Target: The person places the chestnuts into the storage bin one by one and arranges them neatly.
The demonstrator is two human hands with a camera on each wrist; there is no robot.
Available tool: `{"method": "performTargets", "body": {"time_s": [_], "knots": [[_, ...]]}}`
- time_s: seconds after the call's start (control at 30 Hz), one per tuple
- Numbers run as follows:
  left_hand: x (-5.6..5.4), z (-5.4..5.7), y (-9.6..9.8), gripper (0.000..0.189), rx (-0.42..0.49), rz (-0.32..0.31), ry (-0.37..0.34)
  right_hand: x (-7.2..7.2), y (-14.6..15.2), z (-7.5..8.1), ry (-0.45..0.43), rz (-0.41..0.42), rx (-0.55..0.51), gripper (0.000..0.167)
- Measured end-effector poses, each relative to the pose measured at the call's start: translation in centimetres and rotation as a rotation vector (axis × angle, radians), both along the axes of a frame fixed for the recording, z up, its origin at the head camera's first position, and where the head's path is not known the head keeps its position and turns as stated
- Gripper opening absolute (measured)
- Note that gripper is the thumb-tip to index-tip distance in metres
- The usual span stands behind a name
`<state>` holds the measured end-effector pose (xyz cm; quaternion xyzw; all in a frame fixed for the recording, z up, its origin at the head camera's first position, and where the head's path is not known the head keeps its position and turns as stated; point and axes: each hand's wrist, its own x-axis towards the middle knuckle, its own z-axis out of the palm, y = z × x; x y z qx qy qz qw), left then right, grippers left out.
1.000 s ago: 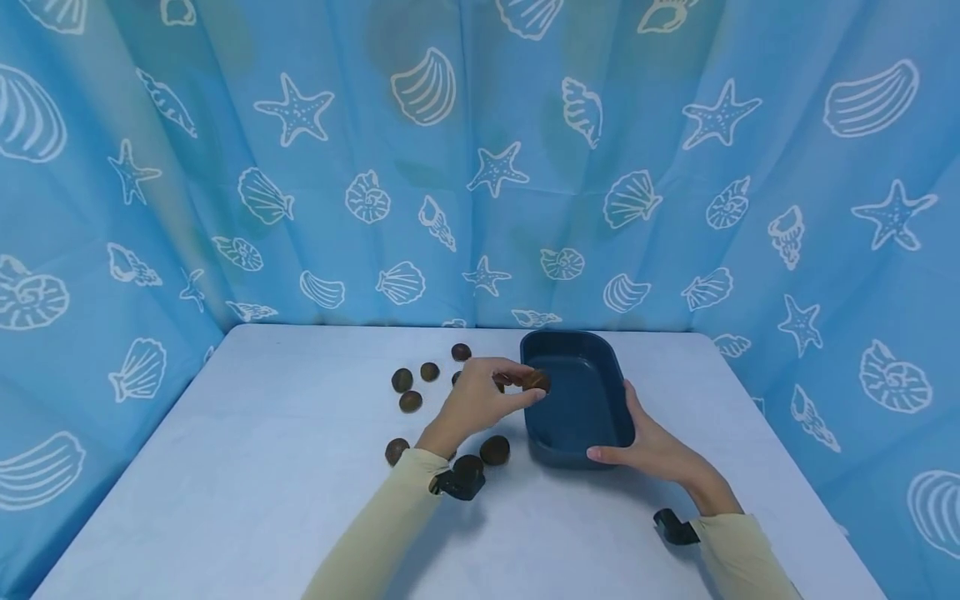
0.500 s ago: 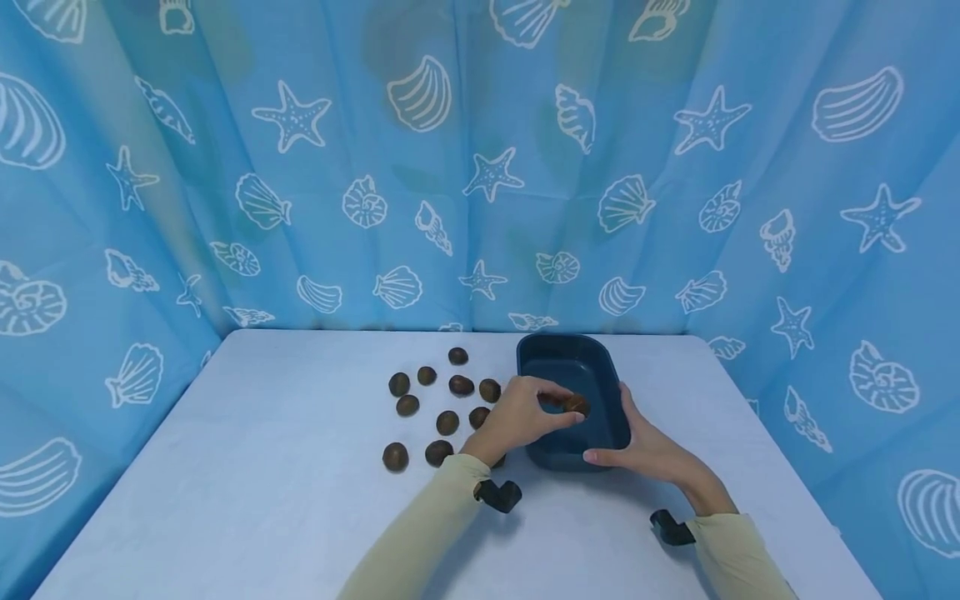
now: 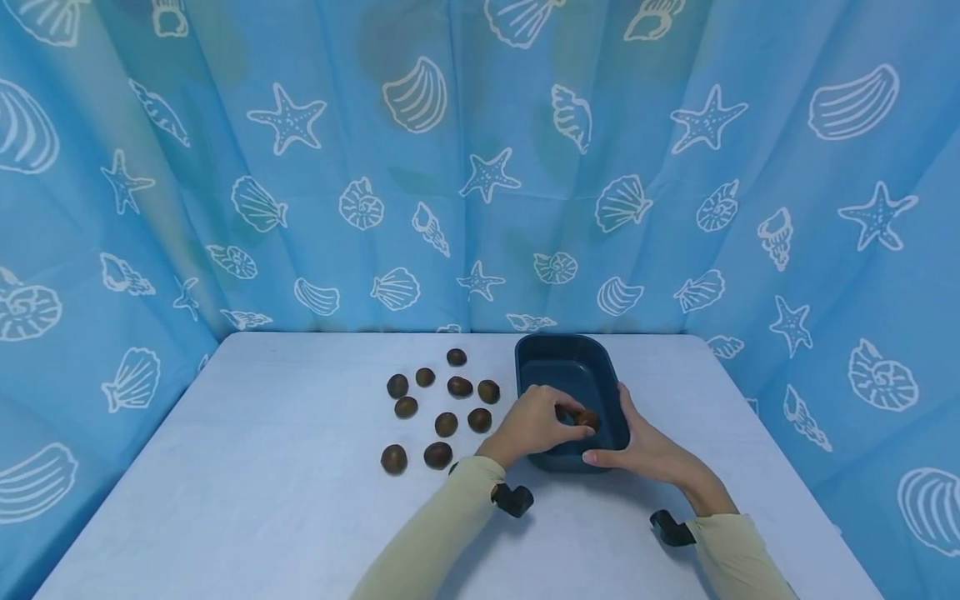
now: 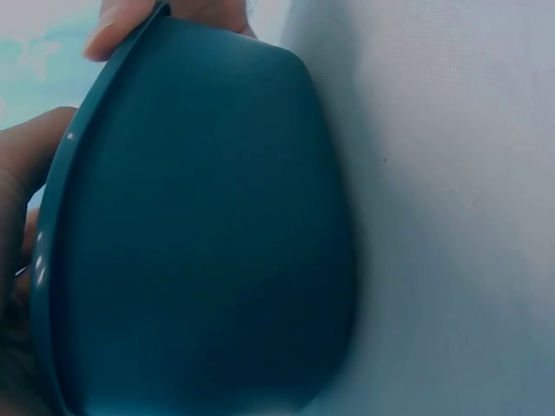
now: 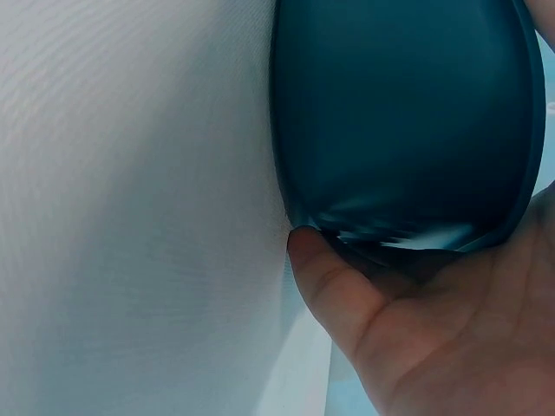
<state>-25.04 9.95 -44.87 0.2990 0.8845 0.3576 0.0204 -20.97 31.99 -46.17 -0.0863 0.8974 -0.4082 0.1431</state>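
A dark blue rectangular plastic tub (image 3: 577, 346) stands on the table. My left hand (image 3: 536, 423) reaches over its near left rim and pinches a brown chestnut (image 3: 587, 419) low inside; more brown shows behind the thumb, partly hidden by the fingers. On the tub's right side, my right hand (image 3: 648, 446) grips the wall, thumb at the front corner. The right wrist view shows that thumb (image 5: 334, 282) pressed against the tub's outer wall (image 5: 399, 121). From the left wrist, the tub's outer side (image 4: 199, 208) fills much of the view and hides the chestnut.
Several loose chestnuts (image 3: 446, 424) lie scattered left of the tub on the white-covered table (image 3: 262, 467). One is mostly hidden behind the left forearm. A blue shell-print curtain (image 3: 450, 167) hangs along the back and sides.
My left hand has moved right and down from over the tub's left rim into the tub, still pinching the chestnut. The right hand keeps its grip on the tub.
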Motion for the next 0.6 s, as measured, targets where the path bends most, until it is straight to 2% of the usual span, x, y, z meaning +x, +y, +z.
{"method": "performTargets", "body": {"time_s": [0.27, 0.43, 0.6], "knots": [[0.4, -0.4, 0.7, 0.026, -0.196, 0.072, 0.129, 0.0, -0.2, 0.2, -0.002, 0.0, -0.003, 0.135], [0.5, -0.1, 1.0, 0.025, -0.251, 0.073, 0.115, 0.0, -0.2, 0.3, 0.0, -0.001, 0.008, 0.136], [0.4, 0.0, 1.3, 0.023, -0.318, 0.074, 0.084, 0.0, -0.2, 0.1, 0.022, 0.012, -0.027, 0.135]]}}
